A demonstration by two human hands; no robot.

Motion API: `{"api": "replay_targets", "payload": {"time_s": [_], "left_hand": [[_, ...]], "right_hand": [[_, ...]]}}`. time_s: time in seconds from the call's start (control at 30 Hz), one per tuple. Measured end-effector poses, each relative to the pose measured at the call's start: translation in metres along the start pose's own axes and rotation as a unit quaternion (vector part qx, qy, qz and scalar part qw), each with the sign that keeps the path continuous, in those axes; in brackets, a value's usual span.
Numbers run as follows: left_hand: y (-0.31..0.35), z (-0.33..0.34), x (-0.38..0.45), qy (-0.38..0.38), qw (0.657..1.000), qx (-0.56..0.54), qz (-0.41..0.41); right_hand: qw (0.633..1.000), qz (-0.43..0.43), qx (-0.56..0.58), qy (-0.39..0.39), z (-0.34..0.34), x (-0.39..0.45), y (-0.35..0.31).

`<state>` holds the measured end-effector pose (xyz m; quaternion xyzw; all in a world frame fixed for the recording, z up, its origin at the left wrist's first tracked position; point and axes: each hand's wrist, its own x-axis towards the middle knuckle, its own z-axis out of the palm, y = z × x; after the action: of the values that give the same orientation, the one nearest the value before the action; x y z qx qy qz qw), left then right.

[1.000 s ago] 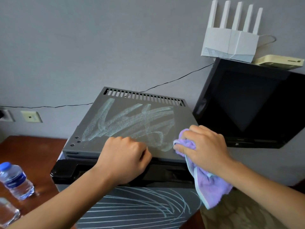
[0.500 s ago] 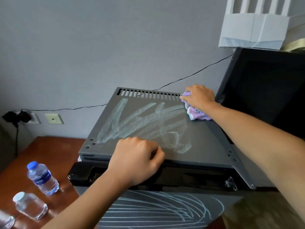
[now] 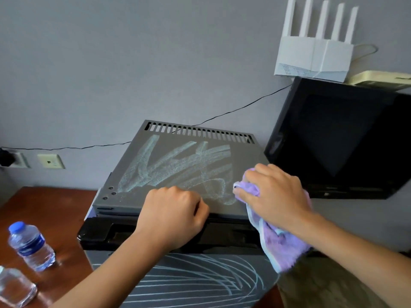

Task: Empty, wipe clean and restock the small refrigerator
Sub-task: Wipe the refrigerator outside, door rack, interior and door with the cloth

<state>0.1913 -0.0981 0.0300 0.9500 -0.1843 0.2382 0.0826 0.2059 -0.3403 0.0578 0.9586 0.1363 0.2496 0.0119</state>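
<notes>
Your right hand (image 3: pixel 275 194) grips the purple cloth (image 3: pixel 280 243); the chalky smears (image 3: pixel 178 170) lie leftward, beyond your clenched left hand (image 3: pixel 173 216).

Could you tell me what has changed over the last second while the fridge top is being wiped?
The right hand swept the purple cloth to the refrigerator top's far right corner, then back to the near right edge. The left hand stayed fisted at the front edge; the chalky streaks remain.

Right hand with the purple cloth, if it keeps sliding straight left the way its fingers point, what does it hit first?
Probably the pale smear on the fridge top, right at the cloth; the left hand looks just nearer.
</notes>
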Motion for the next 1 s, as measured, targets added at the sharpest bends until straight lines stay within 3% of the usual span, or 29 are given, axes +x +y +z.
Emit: {"api": "replay_targets", "payload": {"time_s": [0.2,0.4,0.63,0.83,1.0], "left_hand": [[-0.001,-0.001,0.002,-0.001,1.0,-0.008,-0.009],[-0.002,0.001,0.002,-0.017,1.0,-0.007,-0.017],[-0.003,0.0,0.003,-0.011,1.0,-0.015,-0.019],[-0.003,0.001,0.003,0.001,1.0,-0.014,-0.018],[-0.002,0.002,0.002,0.006,1.0,-0.008,-0.013]], "right_hand": [[0.999,-0.011,0.024,0.041,0.011,0.01,0.007],[0.995,0.072,0.035,-0.059,0.05,0.111,0.031],[0.988,0.127,0.063,-0.065,0.094,0.204,0.054],[0.991,0.107,0.054,-0.057,0.085,0.176,0.046],[0.995,0.067,0.059,-0.054,0.04,0.096,0.014]]}}
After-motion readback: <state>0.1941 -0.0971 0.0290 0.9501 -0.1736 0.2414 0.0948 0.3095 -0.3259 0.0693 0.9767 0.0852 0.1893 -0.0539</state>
